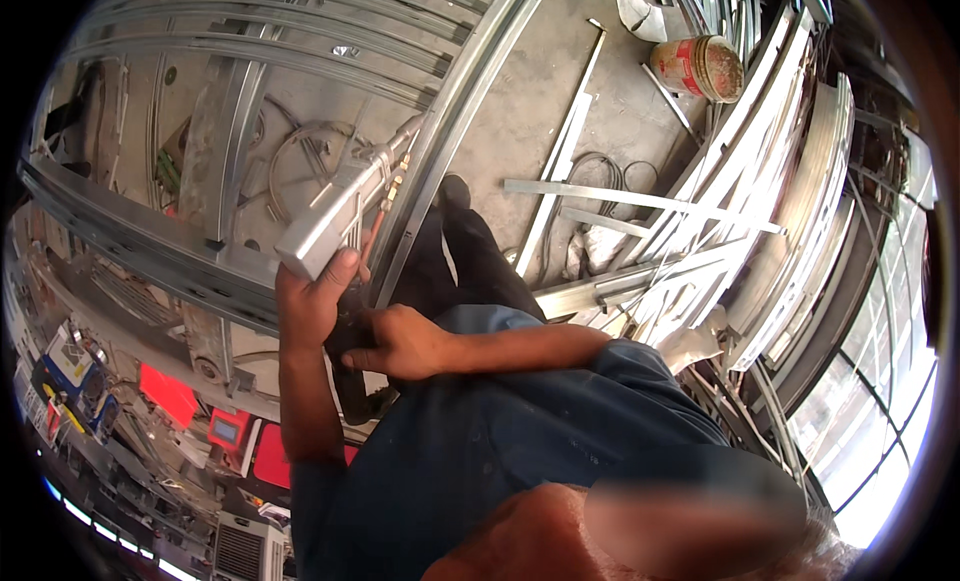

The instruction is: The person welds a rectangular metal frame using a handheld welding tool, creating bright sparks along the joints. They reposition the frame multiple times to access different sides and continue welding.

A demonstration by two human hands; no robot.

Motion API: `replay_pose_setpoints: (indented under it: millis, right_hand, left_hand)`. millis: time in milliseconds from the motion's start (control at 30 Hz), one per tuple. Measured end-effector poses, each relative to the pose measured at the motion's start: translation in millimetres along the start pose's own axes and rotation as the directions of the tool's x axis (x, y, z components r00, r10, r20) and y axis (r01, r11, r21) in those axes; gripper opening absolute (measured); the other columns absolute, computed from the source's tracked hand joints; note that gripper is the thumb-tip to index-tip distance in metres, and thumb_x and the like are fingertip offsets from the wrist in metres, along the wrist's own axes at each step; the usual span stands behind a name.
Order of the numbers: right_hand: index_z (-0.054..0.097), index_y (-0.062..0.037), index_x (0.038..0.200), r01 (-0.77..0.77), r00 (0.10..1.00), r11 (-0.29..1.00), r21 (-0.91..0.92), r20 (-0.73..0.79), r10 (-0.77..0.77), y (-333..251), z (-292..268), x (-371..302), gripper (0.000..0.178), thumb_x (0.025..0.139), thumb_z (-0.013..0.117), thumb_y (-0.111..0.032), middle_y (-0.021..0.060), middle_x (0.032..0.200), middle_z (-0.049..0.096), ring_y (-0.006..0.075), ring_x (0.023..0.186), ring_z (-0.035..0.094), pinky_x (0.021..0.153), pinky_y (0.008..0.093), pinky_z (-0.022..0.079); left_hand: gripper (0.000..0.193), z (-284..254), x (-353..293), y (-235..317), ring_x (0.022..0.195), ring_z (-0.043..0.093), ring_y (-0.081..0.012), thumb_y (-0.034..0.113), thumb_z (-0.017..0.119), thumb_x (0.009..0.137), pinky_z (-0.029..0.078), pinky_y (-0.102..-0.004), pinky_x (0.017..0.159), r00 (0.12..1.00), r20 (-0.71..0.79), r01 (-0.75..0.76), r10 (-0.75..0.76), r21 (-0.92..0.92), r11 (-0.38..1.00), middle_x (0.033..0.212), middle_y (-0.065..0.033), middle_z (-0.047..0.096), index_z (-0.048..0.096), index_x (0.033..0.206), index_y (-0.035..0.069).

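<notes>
My left hand (315,299) is closed round the near end of a gun-like metal tool (335,213). The tool has a long silver box-shaped body and a narrow nozzle-like front end. Brass fittings and a copper-coloured line run along its right side. Just to the right, my right hand (408,343) is closed, with its fingers round a black part below the silver body, mostly hidden by both hands. The tool's front end lies over or against a metal frame rail (450,101); whether it touches, I cannot tell.
A frame of parallel metal bars (300,46) spans the upper left. Long metal strips (760,181) are heaped at right, beside a red-and-tan bucket (690,68) on its side. Loose cables (600,171) lie on the concrete floor. Red machines (228,429) stand at lower left.
</notes>
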State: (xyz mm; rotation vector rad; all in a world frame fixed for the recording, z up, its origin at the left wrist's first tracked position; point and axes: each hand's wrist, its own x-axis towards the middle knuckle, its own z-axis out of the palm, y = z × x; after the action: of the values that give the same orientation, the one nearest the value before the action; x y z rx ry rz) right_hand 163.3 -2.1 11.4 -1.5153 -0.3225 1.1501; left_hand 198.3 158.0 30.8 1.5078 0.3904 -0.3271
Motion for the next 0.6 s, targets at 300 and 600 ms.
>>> replay_pose_setpoints:
  millis: [300,600]
  right_hand:
    - [0.065,0.0034,0.103,-0.133,0.983,0.98,0.15,-0.105,0.149,-22.5,-8.8,40.0,0.043,0.086,0.074,-0.036,0.022,0.081,0.069,0.0351,0.079,0.071,0.071,0.0416,0.054]
    - [0.064,0.0048,0.107,-0.174,0.96,0.905,0.387,-0.139,0.244,-13.3,-20.9,55.3,0.041,0.088,0.073,-0.03,0.0135,0.08,0.07,0.0178,0.074,0.07,0.066,0.0342,0.053]
  left_hand:
    - [0.035,-19.5,59.8,11.4,0.074,0.062,-0.0121,0.017,0.065,0.097,0.051,-0.0277,0.065,0.987,0.159,0.027,-0.006,-0.128,0.991,0.1,-0.0083,0.071,0.062,0.124,-0.004]
    - [0.031,-6.8,102.3,9.0,0.068,0.065,-0.0129,0.023,0.07,0.094,0.051,-0.0297,0.062,0.959,0.282,0.028,-0.043,0.06,0.998,0.08,-0.0072,0.071,0.07,0.114,-0.002]
